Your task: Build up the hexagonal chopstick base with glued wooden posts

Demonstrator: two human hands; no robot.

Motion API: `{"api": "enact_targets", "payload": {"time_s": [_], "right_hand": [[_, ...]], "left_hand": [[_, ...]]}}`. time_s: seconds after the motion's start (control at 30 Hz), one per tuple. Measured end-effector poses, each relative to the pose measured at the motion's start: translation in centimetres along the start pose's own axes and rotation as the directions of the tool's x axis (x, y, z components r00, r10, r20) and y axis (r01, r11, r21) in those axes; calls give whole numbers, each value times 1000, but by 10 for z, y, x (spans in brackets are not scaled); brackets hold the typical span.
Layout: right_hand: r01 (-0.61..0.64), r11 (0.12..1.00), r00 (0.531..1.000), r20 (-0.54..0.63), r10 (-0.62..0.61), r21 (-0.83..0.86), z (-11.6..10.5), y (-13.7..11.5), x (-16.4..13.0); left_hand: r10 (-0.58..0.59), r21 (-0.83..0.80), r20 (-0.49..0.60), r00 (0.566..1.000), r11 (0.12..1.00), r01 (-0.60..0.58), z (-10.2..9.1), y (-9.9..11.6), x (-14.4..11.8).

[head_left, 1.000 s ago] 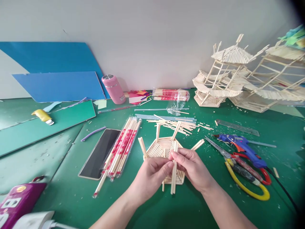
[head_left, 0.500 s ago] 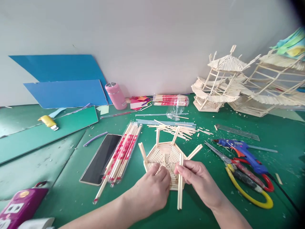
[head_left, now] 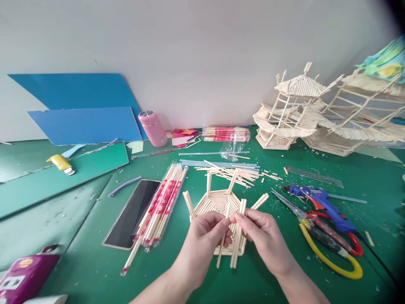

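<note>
Head view: my left hand (head_left: 202, 236) pinches one stick (head_left: 222, 240); my right hand (head_left: 262, 234) grips a stick pair (head_left: 236, 238). Both hover above the hexagonal stick base (head_left: 218, 202), probably for fitting.

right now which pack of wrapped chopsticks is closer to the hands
The long pack of wrapped chopsticks lying diagonally beside the black phone, just left of the left hand. The other pack lies far back by the wall, near the pink bottle.

We see bright, even light with only soft shadows on the green surface (head_left: 79, 261); edges bend outward, and the right corners darken into vignette.
</note>
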State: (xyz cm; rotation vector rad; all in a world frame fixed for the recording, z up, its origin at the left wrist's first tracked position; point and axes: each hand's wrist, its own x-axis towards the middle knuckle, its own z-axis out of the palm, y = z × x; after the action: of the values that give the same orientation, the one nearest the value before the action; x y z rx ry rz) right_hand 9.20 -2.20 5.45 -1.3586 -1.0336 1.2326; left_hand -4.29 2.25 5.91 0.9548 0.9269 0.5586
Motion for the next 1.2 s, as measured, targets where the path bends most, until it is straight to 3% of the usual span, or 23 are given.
{"api": "enact_targets", "payload": {"time_s": [0.17,0.37,0.57,0.73,1.0,1.2], "right_hand": [[3,995,999,-47,-8,-103,7,11,8],[71,993,997,-37,-75,-99,12,19,12],[41,996,993,-108,-50,-80,6,22,17],[12,996,998,-56,-17,-84,6,22,13],[-101,993,994,36,103,-65,8,8,8],[-108,994,992,75,106,22,9,3,8]], "left_hand": [[98,12,-116,988,995,-98,-2,-14,10],[169,71,-91,981,984,-163,-4,-16,10],[11,22,34,999,1000,-12,-3,-22,6],[47,38,-17,999,998,-46,-6,-15,5],[-39,-1,41,998,999,39,-3,-12,3],[-28,-4,90,996,1000,29,-5,-11,3]]}}
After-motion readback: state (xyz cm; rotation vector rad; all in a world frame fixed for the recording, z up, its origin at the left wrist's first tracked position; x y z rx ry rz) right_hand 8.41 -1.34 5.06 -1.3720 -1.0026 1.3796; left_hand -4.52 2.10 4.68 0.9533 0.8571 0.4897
